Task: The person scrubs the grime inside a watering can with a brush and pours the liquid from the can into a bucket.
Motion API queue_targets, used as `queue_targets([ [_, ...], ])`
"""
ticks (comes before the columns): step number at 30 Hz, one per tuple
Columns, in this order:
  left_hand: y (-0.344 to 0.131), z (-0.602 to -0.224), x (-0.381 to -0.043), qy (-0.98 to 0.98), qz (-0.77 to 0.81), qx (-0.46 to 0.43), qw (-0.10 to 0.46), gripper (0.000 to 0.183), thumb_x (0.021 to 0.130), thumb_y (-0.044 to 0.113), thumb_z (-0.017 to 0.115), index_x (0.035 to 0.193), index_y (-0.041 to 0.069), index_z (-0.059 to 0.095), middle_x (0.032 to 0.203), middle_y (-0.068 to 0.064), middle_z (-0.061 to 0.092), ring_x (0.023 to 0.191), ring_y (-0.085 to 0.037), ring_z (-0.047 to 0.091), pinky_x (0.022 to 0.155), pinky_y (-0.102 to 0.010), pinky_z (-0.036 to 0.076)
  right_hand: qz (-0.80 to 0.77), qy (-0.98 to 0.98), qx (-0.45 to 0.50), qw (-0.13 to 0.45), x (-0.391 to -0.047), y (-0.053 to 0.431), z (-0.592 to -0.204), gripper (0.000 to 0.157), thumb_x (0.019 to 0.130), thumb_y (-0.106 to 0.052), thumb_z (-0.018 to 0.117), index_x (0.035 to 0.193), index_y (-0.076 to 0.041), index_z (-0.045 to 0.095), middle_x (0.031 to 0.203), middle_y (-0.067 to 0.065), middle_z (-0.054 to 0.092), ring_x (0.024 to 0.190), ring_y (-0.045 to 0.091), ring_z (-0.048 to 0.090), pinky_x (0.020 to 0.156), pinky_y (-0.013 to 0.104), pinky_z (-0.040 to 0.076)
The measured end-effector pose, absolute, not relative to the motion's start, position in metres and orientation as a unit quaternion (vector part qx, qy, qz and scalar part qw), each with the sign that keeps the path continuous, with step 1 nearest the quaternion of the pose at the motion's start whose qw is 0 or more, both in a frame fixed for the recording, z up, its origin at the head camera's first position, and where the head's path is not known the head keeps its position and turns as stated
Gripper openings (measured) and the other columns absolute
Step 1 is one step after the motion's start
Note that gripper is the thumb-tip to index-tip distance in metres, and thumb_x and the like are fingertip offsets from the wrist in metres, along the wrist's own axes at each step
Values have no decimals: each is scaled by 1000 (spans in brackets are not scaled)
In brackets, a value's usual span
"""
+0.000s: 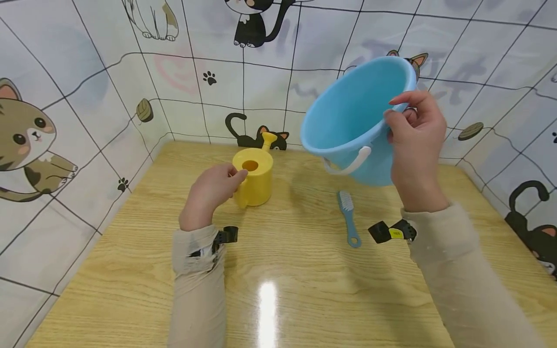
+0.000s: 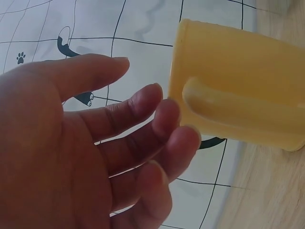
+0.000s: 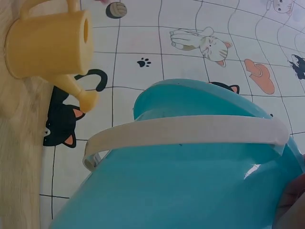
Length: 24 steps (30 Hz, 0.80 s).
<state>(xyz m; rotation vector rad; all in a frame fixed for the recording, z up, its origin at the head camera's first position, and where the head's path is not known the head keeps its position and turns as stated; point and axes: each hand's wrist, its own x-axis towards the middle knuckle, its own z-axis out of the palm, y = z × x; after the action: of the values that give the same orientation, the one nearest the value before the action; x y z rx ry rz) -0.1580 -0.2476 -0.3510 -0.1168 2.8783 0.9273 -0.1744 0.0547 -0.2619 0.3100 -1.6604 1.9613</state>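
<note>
My right hand (image 1: 419, 140) grips the rim of a light blue bucket (image 1: 361, 106), thumb on the outside and fingers over the edge. The bucket is held tilted above the table, its mouth facing up and left. A white bucket handle (image 3: 190, 131) hangs down across the side. On the table at the back stands a yellow watering can (image 1: 258, 186), upright, its spout toward the wall. My left hand (image 1: 213, 191) is beside its handle (image 2: 238, 105); in the left wrist view the fingers are loosely bent, with a gap between thumb and fingers and nothing held.
A blue brush (image 1: 349, 217) with white bristles lies on the wooden table (image 1: 296, 270), below and in front of the bucket. Walls covered in cat-patterned sheeting (image 1: 174, 82) enclose the back and both sides of the table.
</note>
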Motion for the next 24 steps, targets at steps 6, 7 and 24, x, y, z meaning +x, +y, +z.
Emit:
queue_targets([
  [6,-244,-353,-160,949,308,-36,56,40,91,49,39,90,13,54,81,-3,57,73,-21,51,58,-32,38,728,-621,109,267,-176,55,-272,12,82,0,57,93,-5,59,63,8,37,57,17,33,54,25,31],
  [7,-244,-353,-160,949,308,-36,56,40,91,49,39,90,13,54,82,-3,57,74,-21,51,58,-32,38,731,-619,104,270,-177,57,-274,12,82,1,57,92,-5,59,63,8,37,57,17,33,54,25,32],
  [24,-237,-342,-155,955,295,-32,30,47,89,55,36,94,13,56,84,-4,58,72,-20,49,57,-32,37,837,-438,-21,328,-184,156,-317,17,78,12,57,91,1,55,84,10,41,46,17,33,42,20,35],
])
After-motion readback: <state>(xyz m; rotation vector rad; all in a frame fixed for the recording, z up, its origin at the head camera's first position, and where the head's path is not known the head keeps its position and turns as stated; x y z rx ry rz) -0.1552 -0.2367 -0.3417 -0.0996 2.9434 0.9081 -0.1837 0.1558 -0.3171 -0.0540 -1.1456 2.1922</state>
